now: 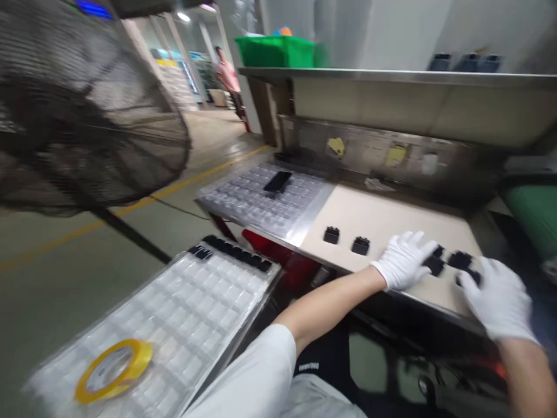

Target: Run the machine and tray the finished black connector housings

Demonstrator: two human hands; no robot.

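My left hand (404, 262), in a white glove, reaches over the pale worktop with its fingers spread. Its fingertips are beside a small black plastic part (435, 266); whether they touch it is unclear. Also gloved in white, my right hand (498, 299) has thumb and fingers around another black plastic part (473, 277) at the worktop's right side. A third black part (460, 259) lies between the hands. Two more, a notched black block (331, 235) and a similar block (361, 245), sit apart on the worktop to the left. Motion blurs the small details.
A clear compartment tray (187, 316) at lower left carries black parts along its far end and a yellow tape roll (115, 370). Another clear tray (256, 200) has a black phone-like slab (277, 181) on it. A large fan (87, 110) stands left; a shelf (391, 74) spans above.
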